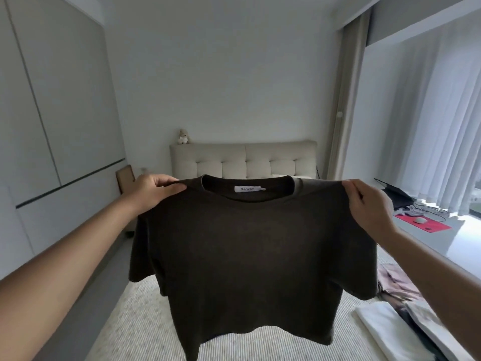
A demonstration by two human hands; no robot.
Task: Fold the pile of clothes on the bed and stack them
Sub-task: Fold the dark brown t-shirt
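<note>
A dark brown T-shirt (250,256) hangs spread out in the air above the bed (135,329), its white neck label facing me. My left hand (153,192) pinches its left shoulder seam and my right hand (369,204) pinches its right shoulder seam. The hem hangs just over the striped bedcover. At the bed's right edge lie folded clothes: a white piece (385,332) and a pale patterned piece (400,285), partly hidden by my right arm.
A tufted beige headboard (244,160) with a small plush toy (183,136) stands at the far end. Wardrobe doors (52,113) line the left wall. To the right, a low ledge holds a red mat (424,224) and a laptop (393,194) by the curtains.
</note>
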